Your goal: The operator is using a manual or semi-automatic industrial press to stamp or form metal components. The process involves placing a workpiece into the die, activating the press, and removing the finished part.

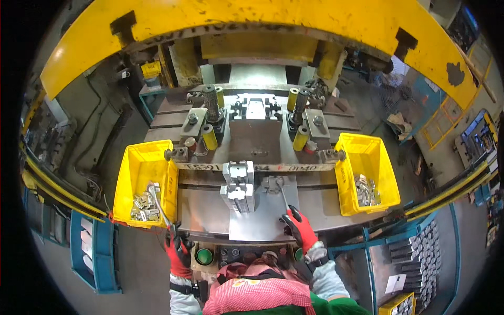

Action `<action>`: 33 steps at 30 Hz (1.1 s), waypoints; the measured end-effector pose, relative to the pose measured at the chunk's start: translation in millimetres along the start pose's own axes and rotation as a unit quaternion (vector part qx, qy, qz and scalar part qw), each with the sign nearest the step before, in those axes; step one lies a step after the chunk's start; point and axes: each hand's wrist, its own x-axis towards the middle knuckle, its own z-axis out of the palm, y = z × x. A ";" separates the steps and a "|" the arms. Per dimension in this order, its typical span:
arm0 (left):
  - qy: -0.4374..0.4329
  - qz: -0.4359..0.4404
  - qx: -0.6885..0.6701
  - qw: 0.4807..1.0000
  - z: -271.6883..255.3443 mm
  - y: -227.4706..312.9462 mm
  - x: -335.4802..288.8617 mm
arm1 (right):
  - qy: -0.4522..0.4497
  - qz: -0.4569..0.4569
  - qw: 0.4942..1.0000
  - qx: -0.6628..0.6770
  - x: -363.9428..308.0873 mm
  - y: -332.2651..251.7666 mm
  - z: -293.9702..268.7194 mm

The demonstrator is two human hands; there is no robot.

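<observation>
Yellow press beam (pixel 262 16): we see it arching across the top of the frame, its paint scuffed.
Lower die (pixel 254 139): in the upper centre, with upright guide posts on both sides.
Blue rack (pixel 370 273): at the lower right, beside rows of stacked metal pieces.
Left yellow bin (pixel 136 163): left of centre, with small silver parts (pixel 144 209) heaped in its bottom.
Right yellow bin (pixel 362 149): right of centre, also holding a heap of small metal parts.
Smooth metal plate (pixel 257 226): in the centre, below the die.
Silver blocks (pixel 238 195): just left of mid-frame, standing at the plate's left edge.
Left hand (pixel 178 249): lower left of centre, red-and-black glove, fingers closed around a left rod tool (pixel 160 206) whose far end reaches over the left bin's parts.
Right hand (pixel 299 228): lower right of centre, gloved alike, closed on a right rod tool (pixel 284 196).
Grey metal piece (pixel 271 185): mid-frame on the plate, at the right tool's far end; we cannot tell whether the tip grips it.
</observation>
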 end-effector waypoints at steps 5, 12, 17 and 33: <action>0.037 -0.087 -0.166 0.981 -25.8 -2.3 -21.2 | 0.034 -0.130 0.990 0.042 -26.0 -36.5 12.7; 0.134 -0.159 -0.161 0.965 -46.4 -38.8 -38.7 | 0.011 -0.203 0.979 -0.033 91.9 -118.0 56.9; 0.195 -0.183 -0.148 0.952 -94.7 -73.9 -73.5 | 0.031 -0.121 0.981 -0.148 157.7 -82.6 46.4; 0.261 -0.347 -0.005 0.901 -160.1 -284.1 -159.7 | 0.534 -0.222 0.813 -0.062 -119.5 38.6 -111.7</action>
